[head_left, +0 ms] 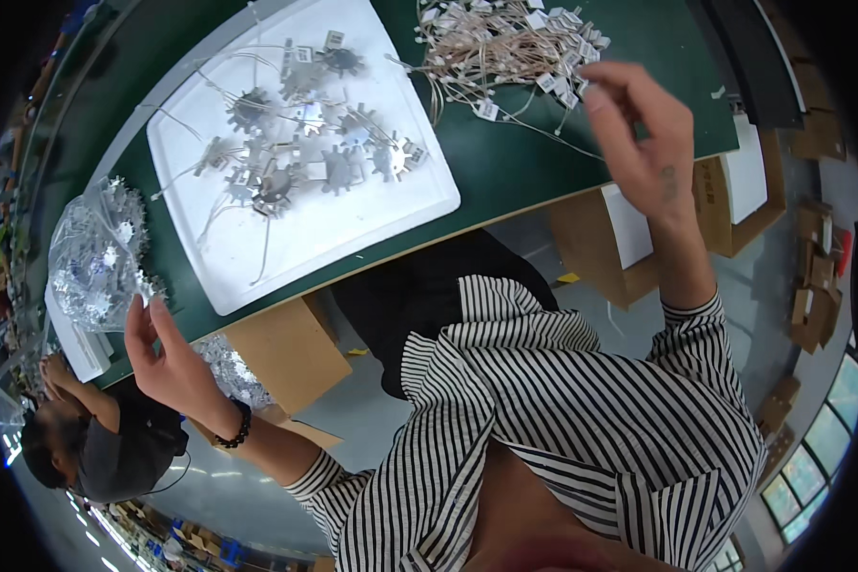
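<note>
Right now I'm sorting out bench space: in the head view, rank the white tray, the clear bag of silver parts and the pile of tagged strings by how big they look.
1. white tray, clearly largest.
2. pile of tagged strings and clear bag of silver parts look about alike; the pile runs out of view at the top edge and the fisheye rim squeezes the bag, so no ranking between them.

1. A silvery snowflake ornament (149,284) is being pinched upright at the table's near edge, just beside the clear bag of ornaments (93,257).
2. The pile of tagged strings (505,43) is lying tangled on the green table, loose strands trailing toward the person.
</note>
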### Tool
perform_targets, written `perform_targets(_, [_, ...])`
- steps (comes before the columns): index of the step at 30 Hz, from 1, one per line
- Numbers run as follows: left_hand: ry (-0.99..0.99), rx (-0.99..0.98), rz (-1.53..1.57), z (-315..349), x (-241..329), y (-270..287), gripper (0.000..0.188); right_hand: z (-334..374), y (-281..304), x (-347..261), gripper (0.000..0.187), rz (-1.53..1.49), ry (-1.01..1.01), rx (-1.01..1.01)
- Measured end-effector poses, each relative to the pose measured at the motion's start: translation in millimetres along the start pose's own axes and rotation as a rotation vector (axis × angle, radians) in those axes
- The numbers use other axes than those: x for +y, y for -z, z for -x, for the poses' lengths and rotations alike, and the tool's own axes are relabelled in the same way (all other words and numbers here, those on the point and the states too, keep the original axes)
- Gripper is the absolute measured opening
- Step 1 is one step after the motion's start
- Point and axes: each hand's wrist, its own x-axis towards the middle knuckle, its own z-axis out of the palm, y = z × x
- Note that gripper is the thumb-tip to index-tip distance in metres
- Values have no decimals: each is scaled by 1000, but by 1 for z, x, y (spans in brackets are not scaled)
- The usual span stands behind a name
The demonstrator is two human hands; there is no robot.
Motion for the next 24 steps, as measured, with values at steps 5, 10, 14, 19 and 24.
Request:
perform_targets(5, [69,-4,-77,3,-44,7,31,4,-4,2,23,310,193,-238])
perform_targets(10, [46,28,-150,7,-77,22,33,-18,-32,-3,23,499,397,-363])
perform_targets(14, [63,-53,-116,9,-65,8,30,-31,-45,-8,22,551,368,-429])
perform_targets(19, [-73,-51,-200,-9,-67,5,28,-35,-53,-26,19,523,223,-481])
perform_targets(24, [-250,-59,-349,-42,-66,-26,27,-38,-39,-37,20,305,16,-482])
